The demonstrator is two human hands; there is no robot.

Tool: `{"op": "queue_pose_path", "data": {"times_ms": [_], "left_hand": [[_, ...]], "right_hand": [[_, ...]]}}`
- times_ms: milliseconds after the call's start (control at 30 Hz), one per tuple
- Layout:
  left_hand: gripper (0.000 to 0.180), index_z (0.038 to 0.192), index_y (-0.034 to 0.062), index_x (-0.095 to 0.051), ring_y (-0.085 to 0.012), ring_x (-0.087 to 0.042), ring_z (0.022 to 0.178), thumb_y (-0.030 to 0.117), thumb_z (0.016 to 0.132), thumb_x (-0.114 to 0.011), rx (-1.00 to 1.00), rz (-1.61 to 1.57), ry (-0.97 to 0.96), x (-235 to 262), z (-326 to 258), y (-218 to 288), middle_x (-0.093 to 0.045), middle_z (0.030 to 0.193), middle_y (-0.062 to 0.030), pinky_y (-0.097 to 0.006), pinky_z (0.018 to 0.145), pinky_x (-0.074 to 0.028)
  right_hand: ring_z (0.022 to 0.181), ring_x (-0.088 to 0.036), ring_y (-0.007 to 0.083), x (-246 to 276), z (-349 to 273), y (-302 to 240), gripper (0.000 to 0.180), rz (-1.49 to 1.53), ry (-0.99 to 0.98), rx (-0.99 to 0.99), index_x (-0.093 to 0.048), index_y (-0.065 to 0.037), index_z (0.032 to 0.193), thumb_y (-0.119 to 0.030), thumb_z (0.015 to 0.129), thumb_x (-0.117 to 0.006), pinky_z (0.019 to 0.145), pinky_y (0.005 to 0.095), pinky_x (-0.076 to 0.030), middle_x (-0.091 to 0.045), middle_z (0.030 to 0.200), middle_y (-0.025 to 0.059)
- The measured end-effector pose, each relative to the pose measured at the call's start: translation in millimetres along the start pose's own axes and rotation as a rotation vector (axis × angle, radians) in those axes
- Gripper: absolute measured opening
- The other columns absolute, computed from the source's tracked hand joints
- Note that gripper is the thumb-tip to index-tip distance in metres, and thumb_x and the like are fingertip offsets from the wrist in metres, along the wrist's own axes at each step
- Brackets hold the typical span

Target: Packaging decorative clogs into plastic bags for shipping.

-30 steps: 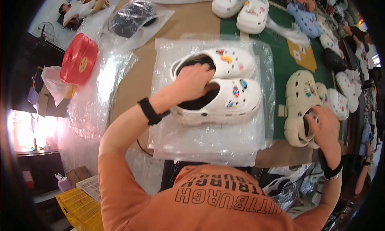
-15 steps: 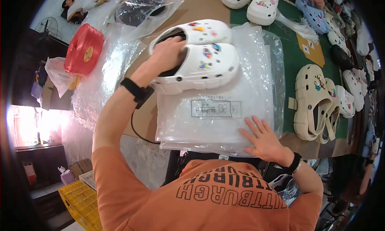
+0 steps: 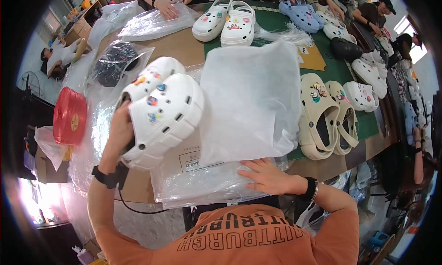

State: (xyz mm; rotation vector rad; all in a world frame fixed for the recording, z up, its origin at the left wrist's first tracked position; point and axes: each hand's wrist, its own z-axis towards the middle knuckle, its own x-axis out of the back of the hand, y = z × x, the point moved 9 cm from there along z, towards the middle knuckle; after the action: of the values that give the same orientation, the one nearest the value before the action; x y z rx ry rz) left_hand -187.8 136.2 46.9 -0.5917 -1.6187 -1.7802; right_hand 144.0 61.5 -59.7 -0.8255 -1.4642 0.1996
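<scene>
A pair of white clogs (image 3: 172, 111) with colourful charms is held together by my left hand (image 3: 120, 127), whose fingers reach into the foot openings. The clogs tilt above the left side of a stack of clear plastic bags (image 3: 202, 191). A frosted white bag (image 3: 248, 104) lies puffed up over that stack, right of the clogs. My right hand (image 3: 267, 176) rests palm down at the bag's near edge, fingers stretched and spread, holding nothing.
Beige clogs (image 3: 317, 113) stand right of the bag, more white clogs (image 3: 237, 28) beyond it. A red twine roll (image 3: 69, 115) and a dark item in clear plastic (image 3: 115, 65) are at left. Co-workers' hands (image 3: 165, 7) work across the table.
My left hand has lifted the white clogs and swung them left off the bags. The frosted bag now stands puffed up. My right hand stays spread near the front edge.
</scene>
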Motion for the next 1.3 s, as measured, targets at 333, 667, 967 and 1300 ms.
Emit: {"op": "queue_pose_path", "data": {"times_ms": [333,667,967,1300], "left_hand": [[0.018,0.091,0.0041,-0.054,-0.0343,-0.053,0.086,0.007,0.073,-0.056,-0.092,0.519,-0.107,-62.2,-3.6,1.6,-0.051,0.084,-0.0132,-0.045,0.072,-0.043],[0.027,0.100,0.0050,-0.057,-0.0380,-0.053,0.094,0.013,0.075,-0.059,0.167,0.425,0.092,17.5,-19.4,-74.6,-0.056,0.097,-0.0166,-0.044,0.077,-0.042],[0.050,0.109,-0.0022,-0.054,-0.0323,-0.056,0.088,0.030,0.072,-0.066,0.274,0.369,-0.221,23.9,-30.3,-52.4,-0.056,0.098,-0.0182,-0.039,0.076,-0.044],[0.029,0.115,0.0012,-0.053,-0.0263,-0.054,0.097,0.013,0.088,-0.049,-0.290,0.212,-0.218,-21.2,20.4,125.5,-0.057,0.109,-0.0148,-0.033,0.086,-0.041]], "right_hand": [[0.106,-0.050,0.0245,106.2,-19.8,-24.6,0.034,-0.463,0.550,-0.082,-0.059,-0.012,0.106,-0.010,0.073,-0.057,0.092,0.0463,-0.034,-0.056,0.109,0.0085],[0.099,-0.053,0.0234,130.1,-21.9,30.4,0.032,-0.457,0.621,-0.208,-0.058,-0.011,0.097,-0.001,0.066,-0.062,0.090,0.0449,-0.036,-0.058,0.101,0.0024],[0.093,-0.055,0.0225,137.6,-3.5,-25.2,0.033,-0.378,0.592,0.080,-0.059,-0.011,0.095,-0.002,0.063,-0.061,0.083,0.0385,-0.042,-0.059,0.098,0.0056],[0.100,-0.052,0.0212,31.4,-18.9,-27.0,0.030,-0.411,0.171,0.144,-0.058,-0.018,0.100,-0.015,0.070,-0.062,0.088,0.0422,-0.038,-0.055,0.109,0.0017]]}}
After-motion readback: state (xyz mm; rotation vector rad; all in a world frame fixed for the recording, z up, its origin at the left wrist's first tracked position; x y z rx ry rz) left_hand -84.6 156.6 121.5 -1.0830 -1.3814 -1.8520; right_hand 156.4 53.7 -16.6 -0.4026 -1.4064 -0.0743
